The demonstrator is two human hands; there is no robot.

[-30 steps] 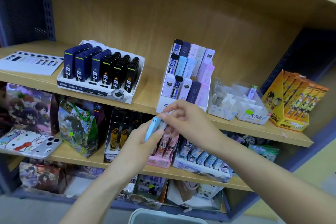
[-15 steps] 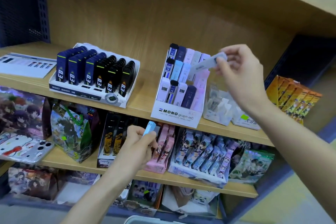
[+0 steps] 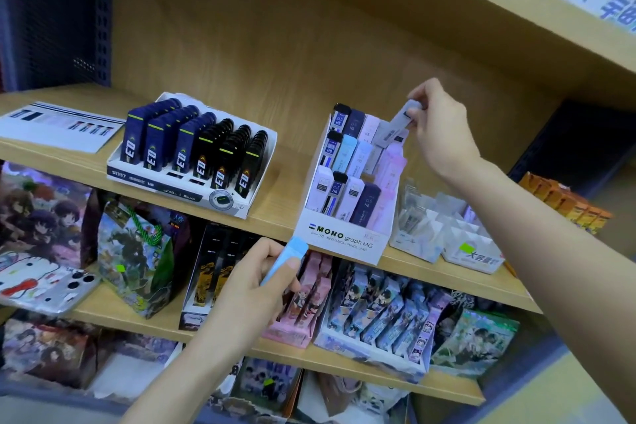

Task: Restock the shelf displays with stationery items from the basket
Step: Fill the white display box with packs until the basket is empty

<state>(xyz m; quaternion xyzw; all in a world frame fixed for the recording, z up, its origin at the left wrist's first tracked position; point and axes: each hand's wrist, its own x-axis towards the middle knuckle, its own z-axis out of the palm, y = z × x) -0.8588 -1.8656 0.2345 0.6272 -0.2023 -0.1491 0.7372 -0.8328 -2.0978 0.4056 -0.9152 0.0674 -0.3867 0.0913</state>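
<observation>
A white MONO lead display box (image 3: 339, 240) stands on the wooden shelf (image 3: 285, 213), holding rows of slim lead cases in black, blue, lilac and pink. My right hand (image 3: 438, 129) pinches a pale grey lead case (image 3: 399, 122) by its upper end, its lower end dipping into the box's top right slot. My left hand (image 3: 254, 280) is lower, in front of the shelf edge, gripping a light blue lead case (image 3: 284, 263) that points up toward the box. The basket is out of view.
A tray of navy and black lead cases (image 3: 192, 155) sits left of the MONO box, with a printed card (image 3: 58, 126) further left. Small white boxes (image 3: 447, 234) and orange packs (image 3: 564, 203) stand to the right. Lower shelves hold illustrated packs and a gift bag (image 3: 137, 258).
My right hand has lowered the grey case from above the box into its top right slot. My left hand stays by the shelf edge with the blue case.
</observation>
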